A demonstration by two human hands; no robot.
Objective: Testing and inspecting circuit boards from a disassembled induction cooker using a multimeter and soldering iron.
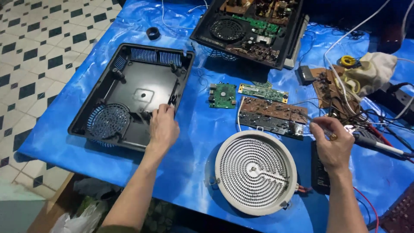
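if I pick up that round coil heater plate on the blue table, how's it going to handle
The round heater plate looks rigid and probably fairly heavy. Its exposed coil seems fragile, so grip the rim. Wires at its lower right edge may tug.

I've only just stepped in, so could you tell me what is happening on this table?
A person is working over a blue-covered table strewn with appliance parts. The left hand rests on the near edge of an empty black plastic housing. The right hand holds a slim tool beside a brown circuit board. A round coiled heating element lies in front, between the arms. A second housing, with its electronics inside, sits at the far side.
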